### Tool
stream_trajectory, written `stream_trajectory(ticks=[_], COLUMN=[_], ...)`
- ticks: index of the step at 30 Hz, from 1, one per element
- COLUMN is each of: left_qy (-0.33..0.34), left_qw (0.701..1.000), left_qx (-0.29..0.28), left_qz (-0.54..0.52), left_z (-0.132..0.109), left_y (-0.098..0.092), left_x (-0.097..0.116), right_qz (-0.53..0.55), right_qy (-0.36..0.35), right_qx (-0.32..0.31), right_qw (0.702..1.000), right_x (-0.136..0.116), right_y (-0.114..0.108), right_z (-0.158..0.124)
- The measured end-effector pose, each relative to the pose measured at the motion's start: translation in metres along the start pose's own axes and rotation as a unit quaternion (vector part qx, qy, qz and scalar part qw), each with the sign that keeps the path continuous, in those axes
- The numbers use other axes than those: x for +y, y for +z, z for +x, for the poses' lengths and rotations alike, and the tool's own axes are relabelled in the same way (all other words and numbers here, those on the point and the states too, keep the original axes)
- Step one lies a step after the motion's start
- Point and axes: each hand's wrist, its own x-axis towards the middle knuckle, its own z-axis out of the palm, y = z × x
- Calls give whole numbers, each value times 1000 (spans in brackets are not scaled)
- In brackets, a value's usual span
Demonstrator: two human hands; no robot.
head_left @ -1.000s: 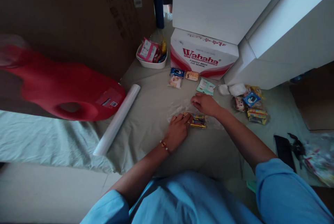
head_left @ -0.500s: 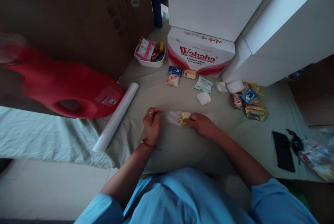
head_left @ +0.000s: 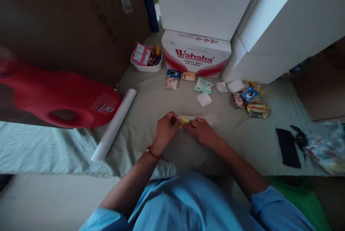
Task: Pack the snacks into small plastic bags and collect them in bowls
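A small yellow snack packet (head_left: 187,118) lies wrapped in clear plastic film (head_left: 211,119) on the cloth in front of me. My left hand (head_left: 166,127) pinches the twisted film at the packet's left end. Over the packet's right half rests my right hand (head_left: 202,130), its fingers closed on it and hiding part of it. The loose end of the film sticks out to the right past those fingers. Just beyond the hands lies a folded white square (head_left: 204,99), with a mint-green packet (head_left: 203,85) behind it.
A roll of film (head_left: 114,125) and a red jug (head_left: 64,98) are at left. Farther back stand a white basket of snacks (head_left: 147,68) and a Wahaba-style water carton (head_left: 196,56). Snack packets (head_left: 250,94) are heaped at right, near a black phone (head_left: 288,148).
My left hand has moved right, from beside the film to pinching its left end. My right hand stays on the packet. The view has shifted slightly right.
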Motion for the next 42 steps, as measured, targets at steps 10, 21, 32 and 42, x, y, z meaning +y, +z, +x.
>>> stream_trajectory(ticks=[10, 21, 32, 42], left_qy=[204, 218, 229, 169], left_qw=[960, 927, 944, 983], left_qx=[-41, -38, -53, 50], left_qz=[185, 302, 233, 45], left_z=[-22, -37, -42, -72], left_y=[65, 77, 68, 10], left_x=[25, 16, 9, -53], right_qz=[143, 197, 68, -3], right_qy=[159, 345, 257, 190], right_qx=[231, 235, 25, 75], right_qw=[949, 887, 964, 979], right_x=[24, 55, -1, -43], right_y=[15, -1, -30, 4], right_z=[-43, -48, 65, 36])
